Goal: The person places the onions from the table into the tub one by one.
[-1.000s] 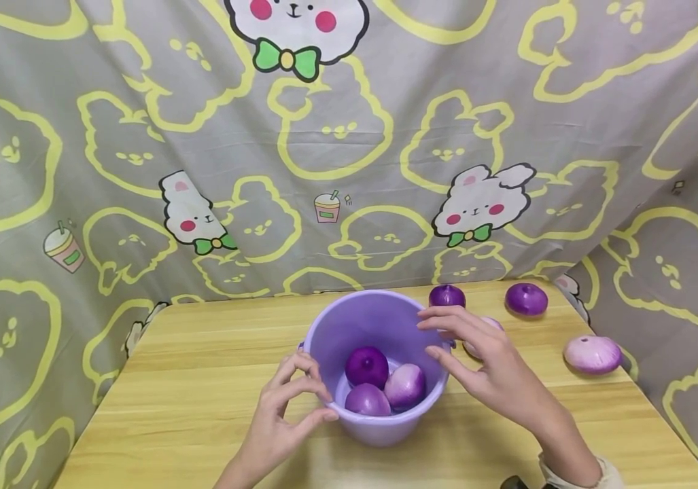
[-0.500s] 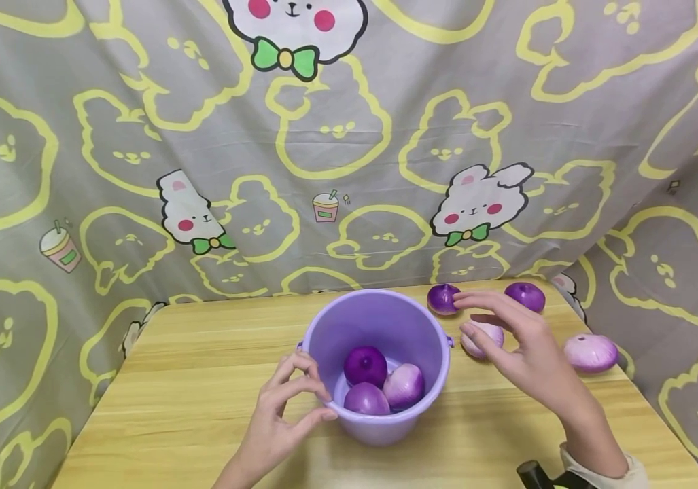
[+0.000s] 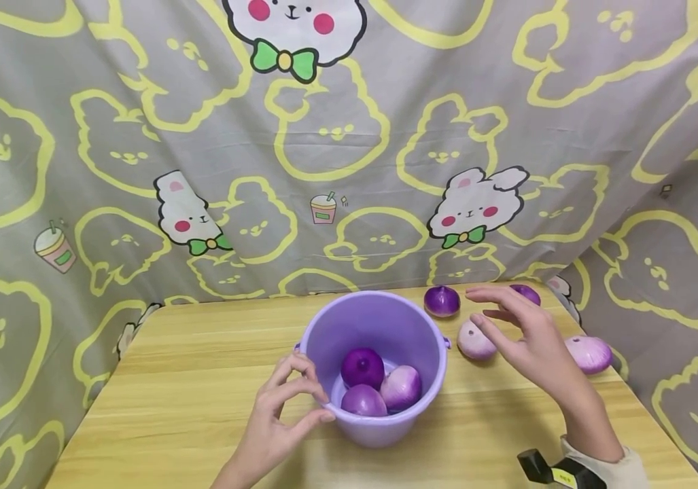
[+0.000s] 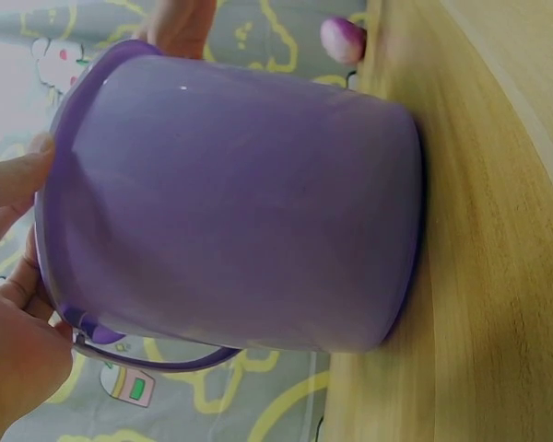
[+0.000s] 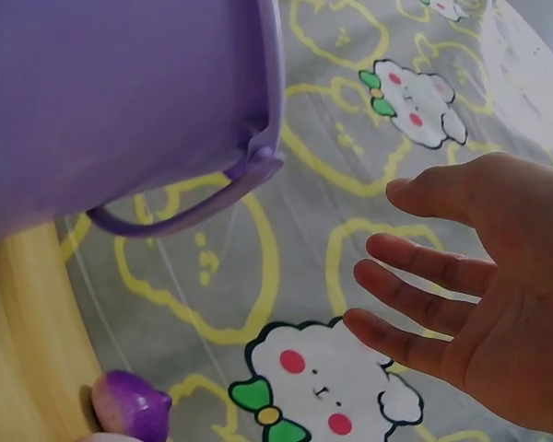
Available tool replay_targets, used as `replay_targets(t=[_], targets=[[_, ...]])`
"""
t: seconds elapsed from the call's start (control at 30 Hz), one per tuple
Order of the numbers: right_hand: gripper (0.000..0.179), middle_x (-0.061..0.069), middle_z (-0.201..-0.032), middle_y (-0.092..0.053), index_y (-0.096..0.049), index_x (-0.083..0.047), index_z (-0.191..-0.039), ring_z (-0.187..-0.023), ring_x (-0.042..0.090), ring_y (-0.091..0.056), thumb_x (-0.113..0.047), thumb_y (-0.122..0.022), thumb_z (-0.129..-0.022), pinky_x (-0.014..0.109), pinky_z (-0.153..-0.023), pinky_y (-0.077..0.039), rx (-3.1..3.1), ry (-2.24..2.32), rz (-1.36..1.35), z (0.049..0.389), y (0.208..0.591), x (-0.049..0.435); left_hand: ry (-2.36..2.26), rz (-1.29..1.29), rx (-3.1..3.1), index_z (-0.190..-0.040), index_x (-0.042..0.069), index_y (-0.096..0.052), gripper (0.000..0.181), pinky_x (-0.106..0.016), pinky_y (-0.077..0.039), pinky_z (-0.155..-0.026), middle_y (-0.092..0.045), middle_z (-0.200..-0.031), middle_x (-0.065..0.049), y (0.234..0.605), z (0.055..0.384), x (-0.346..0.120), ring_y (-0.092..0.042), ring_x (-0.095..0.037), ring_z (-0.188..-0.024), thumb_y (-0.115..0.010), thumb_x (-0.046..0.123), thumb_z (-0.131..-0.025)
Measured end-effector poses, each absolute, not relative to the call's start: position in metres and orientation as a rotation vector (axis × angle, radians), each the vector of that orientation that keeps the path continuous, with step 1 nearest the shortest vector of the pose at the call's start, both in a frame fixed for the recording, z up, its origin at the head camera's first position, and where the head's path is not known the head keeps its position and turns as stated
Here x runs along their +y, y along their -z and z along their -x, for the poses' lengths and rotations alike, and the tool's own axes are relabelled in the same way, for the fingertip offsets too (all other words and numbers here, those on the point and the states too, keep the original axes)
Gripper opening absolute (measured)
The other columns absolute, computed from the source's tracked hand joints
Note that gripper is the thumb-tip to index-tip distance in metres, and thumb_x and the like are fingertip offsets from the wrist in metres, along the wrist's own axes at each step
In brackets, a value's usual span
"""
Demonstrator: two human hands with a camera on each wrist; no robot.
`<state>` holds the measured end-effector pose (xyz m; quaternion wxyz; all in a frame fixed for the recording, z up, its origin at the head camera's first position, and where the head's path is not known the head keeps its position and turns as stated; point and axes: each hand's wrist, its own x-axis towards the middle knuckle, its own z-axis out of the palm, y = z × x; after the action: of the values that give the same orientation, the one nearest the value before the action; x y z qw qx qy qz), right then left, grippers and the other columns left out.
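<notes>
Right hand point(image 3: 526, 343): off the bucket point(image 3: 379, 435) now. A second ago my fingertips overlapped its right rim; now they hang in the air among the loose onions, thumb and fingers wide apart, nothing between them. Left hand point(image 3: 281, 401): same place throughout, thumb and fingers pinching the bucket's near-left rim.

My reading: work has passed from the bucket's inside to the loose onions, none yet taken up, while my left hand steadies the bucket.

Where things lie: the pale onion point(image 3: 476, 343) sits on the table point(image 3: 202, 380) just right of the bucket, near my right thumb in the head view. The back dark onion point(image 3: 442, 302) stands behind it. The corner dark onion point(image 3: 527, 293) and the edge pale onion point(image 3: 592, 354) lie farther right, each partly hidden by my right hand. Inside the bucket, three together: inner dark onion point(image 3: 363, 367), inner mid-purple onion point(image 3: 363, 401), inner pale onion point(image 3: 401, 387).

Pointing: pale onion's dark end spot faces up toward me; nearly round, long axis unclear. Back dark onion: tip up, squat, widest across. Edge pale onion: long axis roughly left to right. Bucket: upright, mouth up, handle point(image 5: 194, 214) hanging below the rim.
</notes>
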<state>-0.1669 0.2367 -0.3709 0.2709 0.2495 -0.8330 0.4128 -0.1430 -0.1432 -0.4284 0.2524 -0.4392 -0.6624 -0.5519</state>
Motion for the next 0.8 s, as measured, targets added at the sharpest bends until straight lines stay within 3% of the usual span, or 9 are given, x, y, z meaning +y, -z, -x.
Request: replay_targets(t=[0.4,0.67,0.8], targets=[[0.040,0.003,-0.126,-0.067,-0.068,-0.010,-0.125,-0.119,0.002,-0.058,0.005,-0.075,-0.089,0.020,-0.093,-0.053,-2.331,-1.095,-0.583,0.182,0.393,0.250,1.511,1.204,-1.804,-0.092,0.008,-0.070,0.022,-0.039,-0.033,-0.119,-0.055,-0.100,-0.009,0.432,0.146,-0.141,-0.050,-0.027,-0.112,-0.087,0.005,-0.078],[0.037,0.004,-0.126,-0.067,-0.067,-0.008,-0.127,-0.118,0.020,-0.060,-0.001,-0.075,-0.092,0.043,-0.091,-0.058,-2.374,-1.076,-0.566,0.193,0.402,0.250,1.518,1.195,-1.802,-0.093,0.008,-0.070,0.022,-0.036,-0.034,-0.118,-0.055,-0.101,-0.009,0.432,0.145,-0.144,-0.050,-0.026,-0.113,-0.087,0.004,-0.078],[0.038,0.006,-0.126,-0.066,-0.066,-0.008,-0.128,-0.117,0.025,-0.061,-0.001,-0.075,-0.092,0.048,-0.088,-0.059,-2.381,-1.056,-0.555,0.195,0.408,0.253,1.524,1.198,-1.803,-0.093,0.007,-0.070,0.023,-0.036,-0.034,-0.118,-0.055,-0.100,-0.009,0.430,0.143,-0.143,-0.050,-0.026,-0.113,-0.086,0.002,-0.077]])
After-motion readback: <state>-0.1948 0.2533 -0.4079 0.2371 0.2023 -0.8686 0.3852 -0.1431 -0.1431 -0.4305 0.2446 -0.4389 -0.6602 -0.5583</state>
